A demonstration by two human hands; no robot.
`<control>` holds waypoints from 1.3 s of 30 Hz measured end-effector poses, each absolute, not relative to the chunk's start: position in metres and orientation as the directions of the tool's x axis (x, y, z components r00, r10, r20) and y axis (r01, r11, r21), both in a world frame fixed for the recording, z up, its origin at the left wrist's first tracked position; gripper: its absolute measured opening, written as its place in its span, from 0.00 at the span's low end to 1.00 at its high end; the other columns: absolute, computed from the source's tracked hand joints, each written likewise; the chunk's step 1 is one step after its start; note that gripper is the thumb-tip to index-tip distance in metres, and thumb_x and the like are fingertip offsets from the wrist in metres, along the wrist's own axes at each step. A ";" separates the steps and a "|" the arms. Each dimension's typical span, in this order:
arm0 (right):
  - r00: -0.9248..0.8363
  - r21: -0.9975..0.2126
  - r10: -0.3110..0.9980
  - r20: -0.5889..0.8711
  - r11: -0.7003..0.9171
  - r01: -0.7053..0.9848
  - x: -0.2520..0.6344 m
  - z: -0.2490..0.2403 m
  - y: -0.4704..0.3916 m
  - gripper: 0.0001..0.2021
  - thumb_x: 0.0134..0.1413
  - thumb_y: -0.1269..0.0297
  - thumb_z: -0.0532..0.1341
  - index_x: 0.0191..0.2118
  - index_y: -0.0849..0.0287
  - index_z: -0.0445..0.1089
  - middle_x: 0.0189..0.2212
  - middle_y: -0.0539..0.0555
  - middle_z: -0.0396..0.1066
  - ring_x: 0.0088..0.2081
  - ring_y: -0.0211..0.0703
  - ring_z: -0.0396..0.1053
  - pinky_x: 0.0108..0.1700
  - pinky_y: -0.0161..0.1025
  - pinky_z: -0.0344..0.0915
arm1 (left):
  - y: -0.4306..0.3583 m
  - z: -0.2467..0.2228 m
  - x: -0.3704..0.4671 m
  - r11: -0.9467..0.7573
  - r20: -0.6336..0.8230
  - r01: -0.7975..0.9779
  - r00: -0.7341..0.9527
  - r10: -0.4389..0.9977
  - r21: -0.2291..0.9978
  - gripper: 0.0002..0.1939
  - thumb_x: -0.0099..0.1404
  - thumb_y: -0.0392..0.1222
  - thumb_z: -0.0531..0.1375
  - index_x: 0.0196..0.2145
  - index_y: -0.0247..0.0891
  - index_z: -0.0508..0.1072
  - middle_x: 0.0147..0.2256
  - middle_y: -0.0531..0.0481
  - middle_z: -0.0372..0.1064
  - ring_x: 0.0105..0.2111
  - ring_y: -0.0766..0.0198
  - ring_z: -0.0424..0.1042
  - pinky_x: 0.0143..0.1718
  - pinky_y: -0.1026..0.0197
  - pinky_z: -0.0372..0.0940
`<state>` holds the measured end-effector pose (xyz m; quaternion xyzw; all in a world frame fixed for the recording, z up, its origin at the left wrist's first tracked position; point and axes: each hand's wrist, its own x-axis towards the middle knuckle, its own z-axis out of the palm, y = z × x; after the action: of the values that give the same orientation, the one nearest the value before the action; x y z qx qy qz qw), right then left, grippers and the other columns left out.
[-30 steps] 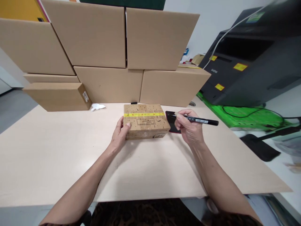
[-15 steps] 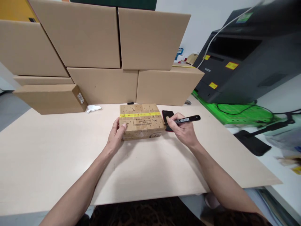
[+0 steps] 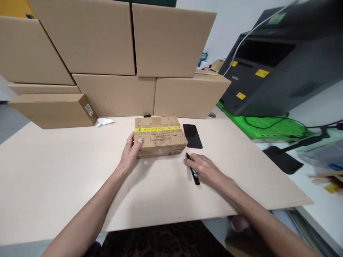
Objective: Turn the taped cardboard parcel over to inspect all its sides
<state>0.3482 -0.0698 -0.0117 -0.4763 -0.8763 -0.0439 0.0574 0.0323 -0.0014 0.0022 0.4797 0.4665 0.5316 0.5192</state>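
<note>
A small cardboard box (image 3: 160, 141) with yellow tape across its top sits on the table. My left hand (image 3: 130, 150) grips the box's left end, thumb on the top and fingers along the side. To the right of the box's front corner, my right hand (image 3: 205, 169) is closed on a black marker pen (image 3: 195, 175), close above or on the tabletop. The marker points away from me, and its middle is partly covered by my fingers. A black smartphone (image 3: 193, 136) lies on the table just right of the box, beyond my right hand.
Large cardboard boxes (image 3: 174, 41) are stacked along the back of the table (image 3: 66, 178). A flatter box (image 3: 50, 110) and a crumpled white tissue (image 3: 104, 122) lie at the left. On the right stand a dark printer (image 3: 268, 75) and a black stand (image 3: 284, 159).
My right hand has moved down, away from the box's right edge, turning the marker from sideways to nearly lengthwise. The phone is now uncovered. My left hand stays on the box.
</note>
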 end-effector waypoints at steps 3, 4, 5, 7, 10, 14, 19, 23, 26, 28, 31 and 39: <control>-0.536 0.056 0.843 0.041 0.534 0.844 0.333 -0.022 -0.065 0.22 0.56 0.87 0.53 0.45 0.61 0.78 0.37 0.60 0.74 0.34 0.47 0.71 0.39 0.42 0.64 | 0.000 0.001 0.033 -0.024 0.024 -0.119 -0.001 1.000 0.993 0.39 0.67 0.60 0.65 0.69 0.39 0.65 0.69 0.35 0.67 0.67 0.42 0.69 0.69 0.41 0.64; -0.539 0.040 0.842 0.028 0.538 0.842 0.330 -0.023 -0.064 0.22 0.57 0.87 0.53 0.46 0.61 0.78 0.37 0.60 0.73 0.34 0.47 0.70 0.39 0.42 0.65 | 0.000 0.001 0.033 -0.021 0.022 -0.125 0.002 1.000 0.992 0.39 0.67 0.60 0.65 0.69 0.40 0.65 0.69 0.35 0.67 0.67 0.42 0.69 0.69 0.40 0.64; -0.544 0.012 0.839 0.021 0.544 0.839 0.329 -0.023 -0.063 0.23 0.58 0.87 0.52 0.48 0.61 0.78 0.36 0.59 0.73 0.34 0.47 0.70 0.39 0.42 0.65 | 0.000 0.000 0.033 -0.019 0.019 -0.129 0.004 1.000 0.991 0.39 0.67 0.60 0.65 0.69 0.40 0.64 0.69 0.36 0.66 0.67 0.42 0.69 0.69 0.40 0.63; -0.550 -0.086 0.835 0.020 0.550 0.831 0.330 -0.022 -0.061 0.23 0.62 0.84 0.51 0.52 0.61 0.78 0.37 0.59 0.72 0.35 0.47 0.71 0.40 0.42 0.68 | -0.001 0.000 0.033 -0.015 0.016 -0.127 0.005 1.000 0.992 0.40 0.67 0.60 0.65 0.70 0.40 0.64 0.70 0.35 0.65 0.67 0.42 0.68 0.69 0.39 0.62; -0.424 -0.249 0.904 0.061 0.425 0.870 0.341 -0.017 -0.055 0.22 0.67 0.77 0.51 0.58 0.60 0.75 0.44 0.62 0.75 0.42 0.50 0.75 0.46 0.44 0.72 | 0.000 -0.001 0.032 -0.016 0.016 -0.102 0.000 1.000 0.995 0.41 0.67 0.60 0.65 0.70 0.38 0.63 0.70 0.35 0.65 0.69 0.42 0.66 0.71 0.39 0.59; 0.037 -0.228 0.992 0.117 -0.009 0.974 0.353 -0.008 -0.031 0.23 0.72 0.59 0.52 0.64 0.63 0.71 0.52 0.69 0.76 0.54 0.63 0.74 0.57 0.54 0.69 | 0.001 -0.004 0.032 -0.008 0.007 -0.077 -0.022 1.000 0.997 0.41 0.67 0.60 0.65 0.71 0.39 0.62 0.72 0.35 0.62 0.71 0.42 0.63 0.74 0.39 0.55; 0.304 -0.198 0.952 -0.035 -0.305 0.931 0.357 -0.005 0.010 0.42 0.65 0.42 0.60 0.74 0.65 0.56 0.61 0.77 0.70 0.65 0.75 0.67 0.62 0.61 0.64 | 0.003 -0.007 0.033 0.043 -0.049 -0.091 -0.062 0.997 0.995 0.48 0.66 0.61 0.66 0.74 0.39 0.53 0.70 0.32 0.62 0.69 0.41 0.64 0.70 0.39 0.60; 0.387 -0.352 0.916 -0.105 -0.398 0.847 0.363 -0.010 0.031 0.50 0.52 0.41 0.69 0.74 0.62 0.55 0.62 0.77 0.70 0.66 0.79 0.66 0.64 0.65 0.61 | 0.004 -0.011 0.032 0.037 -0.041 -0.074 -0.055 0.998 0.997 0.50 0.65 0.63 0.66 0.74 0.39 0.52 0.72 0.31 0.58 0.70 0.41 0.62 0.71 0.39 0.59; 0.418 -0.444 0.899 -0.132 -0.430 0.786 0.371 -0.012 0.040 0.56 0.42 0.41 0.74 0.72 0.63 0.55 0.60 0.77 0.73 0.63 0.78 0.70 0.62 0.65 0.64 | 0.005 -0.012 0.031 0.027 -0.030 -0.058 -0.055 0.998 0.998 0.50 0.66 0.63 0.65 0.75 0.39 0.50 0.72 0.30 0.56 0.71 0.40 0.61 0.72 0.37 0.58; 0.431 -0.526 0.891 -0.144 -0.438 0.729 0.376 -0.013 0.043 0.58 0.37 0.43 0.77 0.71 0.64 0.56 0.59 0.76 0.74 0.61 0.76 0.73 0.61 0.63 0.67 | 0.005 -0.012 0.030 0.024 -0.027 -0.043 -0.071 0.997 0.999 0.51 0.65 0.63 0.66 0.75 0.40 0.50 0.72 0.29 0.55 0.72 0.39 0.60 0.72 0.35 0.56; 0.447 -0.675 0.885 -0.130 -0.410 0.614 0.377 -0.015 0.044 0.50 0.32 0.48 0.80 0.63 0.61 0.65 0.51 0.69 0.80 0.54 0.67 0.77 0.54 0.56 0.73 | 0.004 -0.011 0.031 -0.008 0.007 -0.010 -0.097 0.995 1.000 0.51 0.65 0.62 0.66 0.75 0.42 0.49 0.73 0.29 0.53 0.73 0.38 0.57 0.73 0.35 0.54; 0.468 -0.985 0.883 -0.014 -0.093 0.147 0.363 -0.004 0.024 0.29 0.37 0.37 0.74 0.24 0.52 0.58 0.16 0.41 0.55 0.18 0.31 0.53 0.17 0.32 0.51 | -0.001 -0.010 0.027 -0.298 0.338 0.253 -0.135 0.931 0.920 0.44 0.69 0.60 0.63 0.74 0.42 0.53 0.75 0.31 0.51 0.75 0.38 0.53 0.74 0.31 0.49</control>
<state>0.3630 0.0237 -0.0039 -0.6586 -0.3911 0.3360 0.5481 0.0272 -0.0009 -0.0097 0.5827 0.5081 0.5562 0.3049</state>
